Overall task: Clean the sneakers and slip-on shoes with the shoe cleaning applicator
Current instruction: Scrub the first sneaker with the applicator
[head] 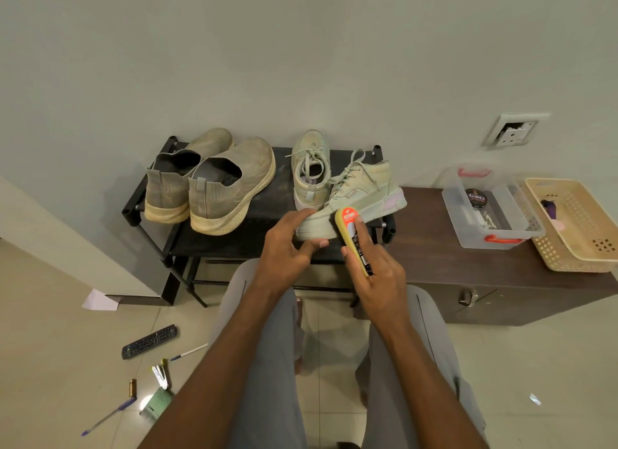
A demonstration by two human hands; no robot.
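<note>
The black rack stood tight against the wall, its tabletop packed nearly edge to edge with shoes, and the near sneaker sat right on the front edge, toe to the left. Open room on that top lay only in the strip between the slip-ons and the sneakers. A brown cabinet butted the rack's right side.

Left hand reached in over the knee, fingers loosely spread, fingertips resting on the toe of the near sneaker, thumb pointing right along the sole. Right hand gripped the applicator, fingers wrapped along its dark body, index laid on top. The yellow sponge head was pressed against the sneaker's side, just beside the left hand.

Count them: two slip-ons at left, heels toward the camera, touching each other; two sneakers at right, the far one upright behind the near one. On the cabinet, one clear box with a round tin inside, and one cream basket beside it, touching. On the floor at left: one remote, two pens.
</note>
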